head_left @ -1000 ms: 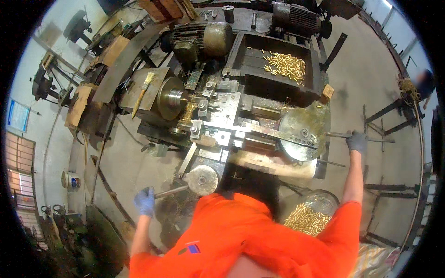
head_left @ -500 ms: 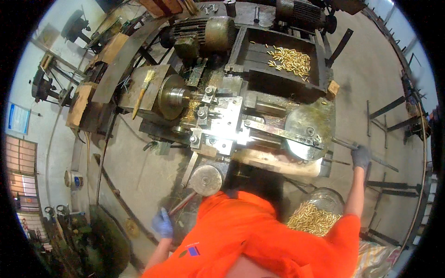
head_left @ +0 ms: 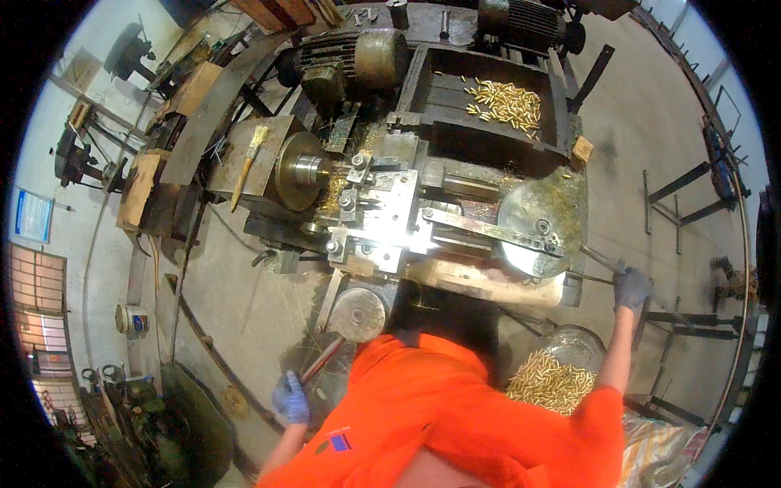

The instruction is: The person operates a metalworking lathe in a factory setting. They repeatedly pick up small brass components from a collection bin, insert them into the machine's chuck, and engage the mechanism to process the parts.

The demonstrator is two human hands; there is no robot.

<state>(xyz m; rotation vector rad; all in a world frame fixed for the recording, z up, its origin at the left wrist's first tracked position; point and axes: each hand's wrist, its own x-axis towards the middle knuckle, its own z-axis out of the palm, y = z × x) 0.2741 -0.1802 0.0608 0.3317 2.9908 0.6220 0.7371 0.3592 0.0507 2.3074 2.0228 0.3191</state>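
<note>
My left hand (head_left: pixel 290 398), in a blue glove, is closed round a metal lever handle (head_left: pixel 323 359) beside the small round disc (head_left: pixel 357 314) at the machine's front. At the right, my right hand (head_left: pixel 631 286) in a grey-blue glove is wrapped round a long metal rod lever (head_left: pixel 599 259) running out by the large round plate (head_left: pixel 533 224). Between them lies the lathe's bright tool slide (head_left: pixel 378 218), with several bolted clamps on its left side. Left of the slide, the spindle chuck (head_left: pixel 307 171) faces the tools. Whether the chuck holds a small part cannot be made out.
A dark metal tray (head_left: pixel 455 115) behind the slide holds many small brass pieces (head_left: pixel 508 102). A round tub (head_left: pixel 579 346) of more brass pieces stands near my right arm. A brush (head_left: pixel 248 169) lies on the headstock, and an electric motor (head_left: pixel 358 61) sits behind it.
My right hand has swung slightly toward me with its rod. The tool slide has moved a little left toward the chuck. My left hand stays on its handle.
</note>
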